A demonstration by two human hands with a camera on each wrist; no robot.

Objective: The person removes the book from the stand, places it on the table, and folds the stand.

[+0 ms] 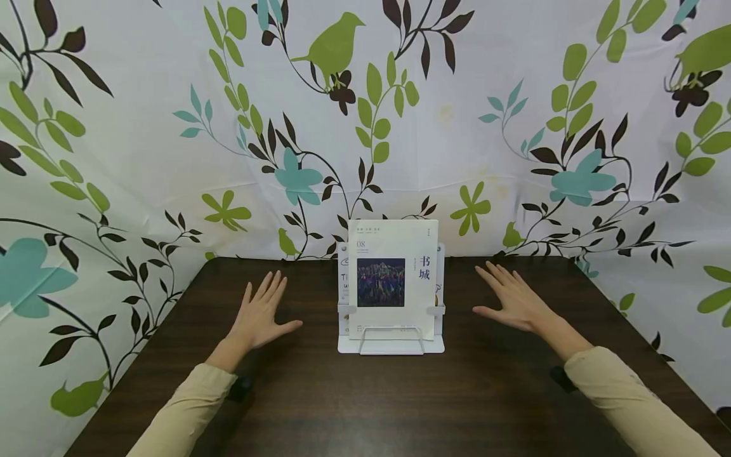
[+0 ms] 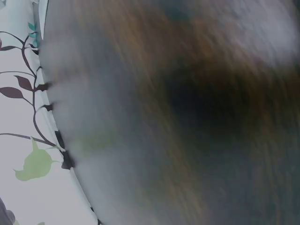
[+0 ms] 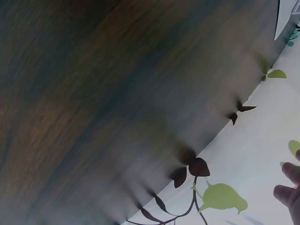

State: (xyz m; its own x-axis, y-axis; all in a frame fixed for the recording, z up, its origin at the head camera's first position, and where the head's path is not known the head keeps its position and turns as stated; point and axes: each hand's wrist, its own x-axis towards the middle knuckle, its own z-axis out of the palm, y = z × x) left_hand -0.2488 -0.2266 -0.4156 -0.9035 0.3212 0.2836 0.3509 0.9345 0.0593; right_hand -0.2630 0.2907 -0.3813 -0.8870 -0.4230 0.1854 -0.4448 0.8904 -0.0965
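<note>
A white-covered book with a dark square picture leans upright on a white book stand at the back middle of the table. Left of it, apart from the stand, my left hand is spread with straight fingers and thumb out, holding nothing. To the right of the stand my right hand is held the same way, fingers extended and bare of any object. Some fingertips of the right hand show at the edge of the right wrist view. The left wrist view shows no part of the left hand.
The dark wooden table lies under both hands. Behind and beside it hangs a white cloth printed with leaves, flowers and birds. A wire rest juts out at the front of the stand.
</note>
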